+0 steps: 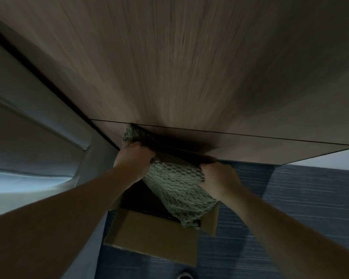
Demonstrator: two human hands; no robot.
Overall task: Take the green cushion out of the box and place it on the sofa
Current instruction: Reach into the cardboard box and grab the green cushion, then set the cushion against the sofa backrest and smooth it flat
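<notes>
The green cushion (175, 184), with a knobbly woven surface, is held in front of me above an open cardboard box (155, 236). My left hand (132, 160) grips its upper left edge and my right hand (220, 176) grips its right edge. The cushion's lower corner still dips past the box's rim at the right. The box stands on the blue carpet with its flaps open and its inside dark. The grey sofa (28, 137) fills the left side of the view.
A wood-grain panelled wall (189, 67) rises right behind the box and cushion. Blue striped carpet (290, 208) covers the floor to the right. A shoe tip (184, 275) shows at the bottom edge.
</notes>
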